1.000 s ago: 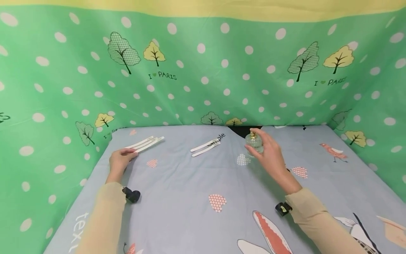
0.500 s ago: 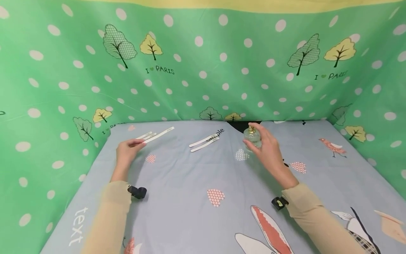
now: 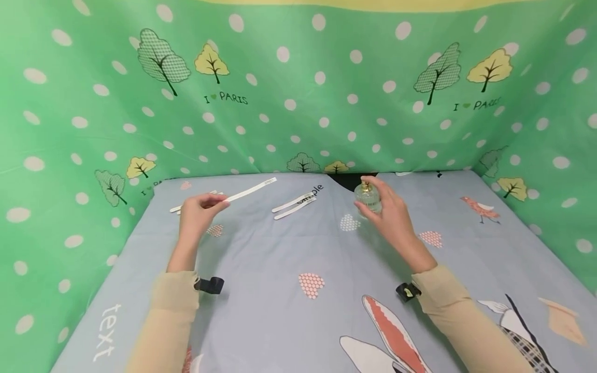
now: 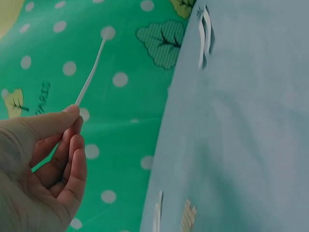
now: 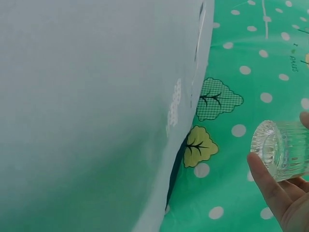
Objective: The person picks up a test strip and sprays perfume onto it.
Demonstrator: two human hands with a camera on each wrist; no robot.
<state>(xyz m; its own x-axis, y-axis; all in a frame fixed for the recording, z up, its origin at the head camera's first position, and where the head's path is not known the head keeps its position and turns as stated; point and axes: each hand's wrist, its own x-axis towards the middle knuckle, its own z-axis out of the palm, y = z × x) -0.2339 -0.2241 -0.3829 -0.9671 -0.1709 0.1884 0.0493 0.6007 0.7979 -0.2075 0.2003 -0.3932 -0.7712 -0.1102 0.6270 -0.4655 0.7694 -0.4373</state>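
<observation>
Between thumb and fingers my left hand (image 3: 198,216) pinches one end of a white perfume test strip (image 3: 254,190). The strip points up and to the right; in the left wrist view it looks thin and slightly bent (image 4: 91,77). My right hand (image 3: 394,220) grips a round clear glass perfume bottle (image 3: 366,199) upright, index finger on its gold spray top (image 3: 365,185) and thumb low on its near side. The ribbed glass base of the bottle (image 5: 285,151) shows in the right wrist view. Other strips (image 3: 175,209) lie behind my left hand, partly hidden.
Two more test strips (image 3: 295,207) lie side by side on the grey-blue printed cloth (image 3: 261,290) between my hands. A green dotted curtain (image 3: 280,124) rises along the back and both sides of the table.
My left hand has drawn one strip out of the group on the left and lifted it up and to the right. The right hand keeps the bottle in nearly the same place.
</observation>
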